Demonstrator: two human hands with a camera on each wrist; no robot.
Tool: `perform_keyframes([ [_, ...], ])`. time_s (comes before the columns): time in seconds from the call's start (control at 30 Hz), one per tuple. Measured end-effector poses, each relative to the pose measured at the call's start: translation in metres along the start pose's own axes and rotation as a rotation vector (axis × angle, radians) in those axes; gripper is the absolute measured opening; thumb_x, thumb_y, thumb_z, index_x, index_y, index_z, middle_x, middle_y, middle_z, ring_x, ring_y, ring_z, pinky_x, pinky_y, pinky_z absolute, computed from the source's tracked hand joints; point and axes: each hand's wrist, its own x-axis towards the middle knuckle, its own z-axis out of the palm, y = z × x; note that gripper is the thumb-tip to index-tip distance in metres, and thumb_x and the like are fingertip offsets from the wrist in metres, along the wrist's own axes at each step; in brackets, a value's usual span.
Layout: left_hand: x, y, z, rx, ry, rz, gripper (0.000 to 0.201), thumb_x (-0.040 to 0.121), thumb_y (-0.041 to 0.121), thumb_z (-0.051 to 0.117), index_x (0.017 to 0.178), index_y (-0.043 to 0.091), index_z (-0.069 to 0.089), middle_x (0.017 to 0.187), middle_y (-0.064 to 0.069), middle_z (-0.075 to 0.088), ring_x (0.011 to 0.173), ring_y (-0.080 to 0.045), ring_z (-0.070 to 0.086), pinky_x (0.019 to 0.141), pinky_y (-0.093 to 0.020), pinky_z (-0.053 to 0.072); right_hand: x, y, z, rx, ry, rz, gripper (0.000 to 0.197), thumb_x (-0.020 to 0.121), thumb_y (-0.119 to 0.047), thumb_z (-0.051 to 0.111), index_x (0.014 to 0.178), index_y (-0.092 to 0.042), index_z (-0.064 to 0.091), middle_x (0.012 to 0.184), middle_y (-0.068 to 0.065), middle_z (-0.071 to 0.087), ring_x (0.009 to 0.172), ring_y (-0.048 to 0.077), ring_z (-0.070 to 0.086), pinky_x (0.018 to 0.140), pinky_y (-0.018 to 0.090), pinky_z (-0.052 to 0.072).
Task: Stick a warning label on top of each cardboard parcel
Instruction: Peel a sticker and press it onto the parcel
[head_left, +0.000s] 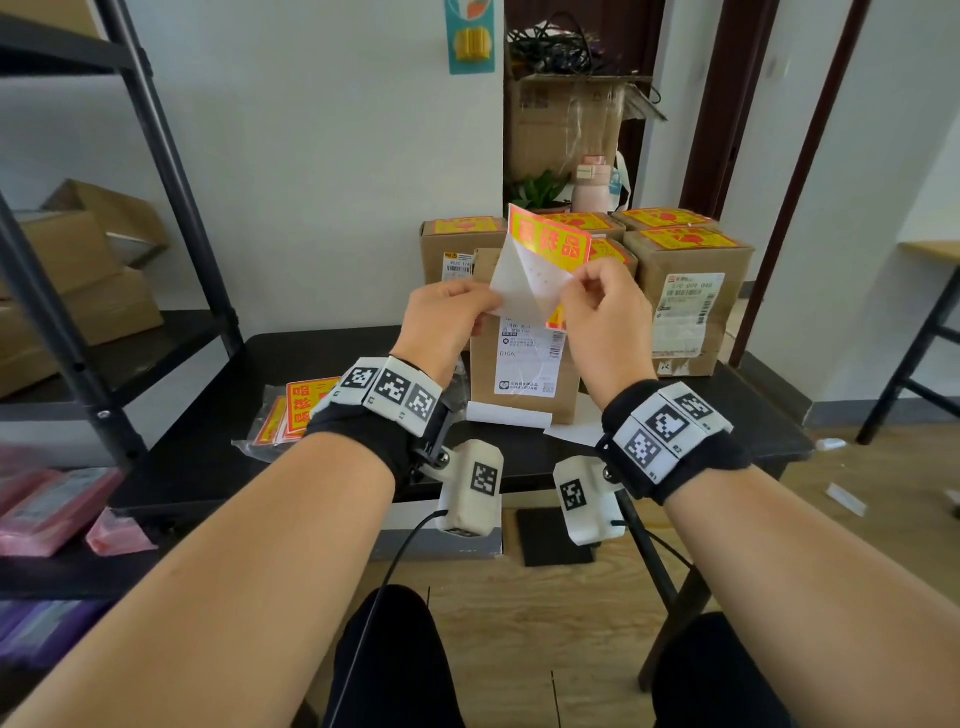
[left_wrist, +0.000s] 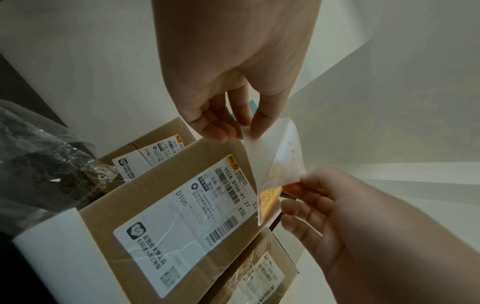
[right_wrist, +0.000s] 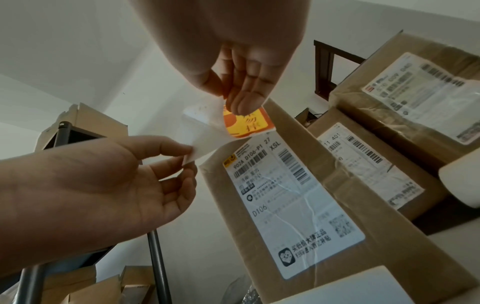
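Note:
Both hands hold one orange-and-yellow warning label (head_left: 551, 240) up in front of the parcels. My left hand (head_left: 491, 306) pinches the white backing paper (head_left: 519, 286), which is peeled partway off. My right hand (head_left: 574, 288) pinches the label's lower corner. In the left wrist view the left fingertips (left_wrist: 255, 129) grip the backing (left_wrist: 275, 156). In the right wrist view the right fingertips (right_wrist: 242, 105) grip the label (right_wrist: 249, 125). Just behind the hands stands a brown cardboard parcel (head_left: 524, 379) with a white shipping slip; its top is hidden. Parcels behind it (head_left: 688, 260) (head_left: 462, 234) carry labels on top.
A plastic bag of spare labels (head_left: 293, 410) lies on the black table (head_left: 197, 447) at the left. Loose white backing strips (head_left: 509, 415) lie at the front parcel's foot. A metal rack (head_left: 171, 171) with boxes stands left. Pink packets (head_left: 47, 509) lie lower left.

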Motion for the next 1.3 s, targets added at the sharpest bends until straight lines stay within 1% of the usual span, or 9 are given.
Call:
perform_keyframes([
  [0.13,-0.001,-0.001,0.002,-0.003,0.021,0.001,0.01,0.089,0.013,0.065,0.081,0.016,0.07,0.082,-0.005,0.067,0.077,-0.016,0.058,0.083,-0.031,0.053,-0.002,0.0,0.001,0.079,0.057,0.086,0.005,0.094,-0.019,0.049,0.093,-0.02,0.054,0.082,-0.001,0.062,0.071,0.018,0.064,0.065,0.042,0.057],
  [0.3,-0.001,-0.004,-0.002,-0.04,0.115,0.01,0.01,0.091,0.011,0.061,0.085,0.015,0.067,0.085,-0.008,0.07,0.077,-0.018,0.065,0.083,-0.034,0.058,0.002,-0.008,-0.009,0.219,0.131,0.224,0.007,0.098,-0.02,0.043,0.1,-0.022,0.049,0.094,0.009,0.064,0.058,0.022,0.067,0.047,0.03,0.054],
  [0.4,0.002,-0.006,-0.007,-0.054,0.186,-0.004,0.015,0.093,0.006,0.057,0.084,0.016,0.063,0.087,-0.01,0.071,0.074,-0.021,0.068,0.078,-0.034,0.06,0.006,-0.013,-0.016,0.258,0.16,0.248,0.009,0.1,-0.017,0.04,0.104,-0.021,0.046,0.082,0.001,0.062,0.055,0.022,0.066,0.051,0.03,0.055],
  [0.53,0.002,-0.007,-0.013,0.002,0.334,-0.02,0.022,0.094,0.003,0.05,0.08,0.017,0.058,0.072,-0.006,0.068,0.066,-0.021,0.069,0.075,-0.035,0.061,0.01,-0.012,-0.02,0.298,0.218,0.273,0.01,0.099,-0.016,0.038,0.106,-0.019,0.045,0.093,0.009,0.064,0.057,0.02,0.068,0.049,0.026,0.053],
  [0.73,-0.004,-0.01,-0.012,0.085,0.468,-0.004,0.02,0.092,0.002,0.041,0.09,0.016,0.055,0.072,-0.007,0.067,0.064,-0.02,0.067,0.074,-0.04,0.061,0.013,-0.005,-0.033,0.34,0.349,0.346,0.014,0.099,-0.015,0.035,0.109,-0.014,0.045,0.082,0.012,0.068,0.052,0.016,0.062,0.05,0.025,0.051],
  [0.87,-0.01,-0.006,0.005,0.116,0.365,0.059,0.017,0.091,0.007,0.047,0.092,0.016,0.062,0.07,-0.006,0.068,0.062,-0.019,0.064,0.077,-0.043,0.06,0.016,-0.001,-0.047,0.375,0.389,0.357,0.015,0.1,-0.017,0.034,0.111,-0.015,0.044,0.097,0.011,0.065,0.059,0.017,0.062,0.048,0.022,0.049],
  [1.13,-0.024,-0.011,0.082,0.217,0.019,0.158,0.01,0.09,0.011,0.059,0.094,0.014,0.069,0.078,-0.003,0.071,0.063,-0.015,0.067,0.073,-0.034,0.06,0.014,0.021,-0.085,0.37,0.43,0.351,0.013,0.1,-0.018,0.035,0.111,-0.015,0.043,0.112,0.014,0.061,0.073,0.022,0.066,0.054,0.019,0.054],
  [1.23,-0.025,-0.023,0.111,0.226,-0.032,0.127,0.017,0.093,0.01,0.057,0.103,0.01,0.07,0.075,-0.001,0.068,0.064,-0.016,0.065,0.075,-0.035,0.06,0.014,0.037,-0.102,0.346,0.432,0.359,0.014,0.101,-0.019,0.036,0.113,-0.016,0.043,0.119,0.014,0.059,0.09,0.028,0.068,0.058,0.017,0.056],
  [1.3,-0.023,-0.03,0.125,0.289,-0.018,0.145,0.022,0.094,0.01,0.054,0.107,0.012,0.071,0.077,-0.001,0.069,0.071,-0.019,0.067,0.078,-0.037,0.059,0.015,0.049,-0.11,0.316,0.439,0.352,0.014,0.101,-0.018,0.036,0.113,-0.014,0.043,0.118,0.014,0.059,0.089,0.029,0.069,0.059,0.019,0.057],
])
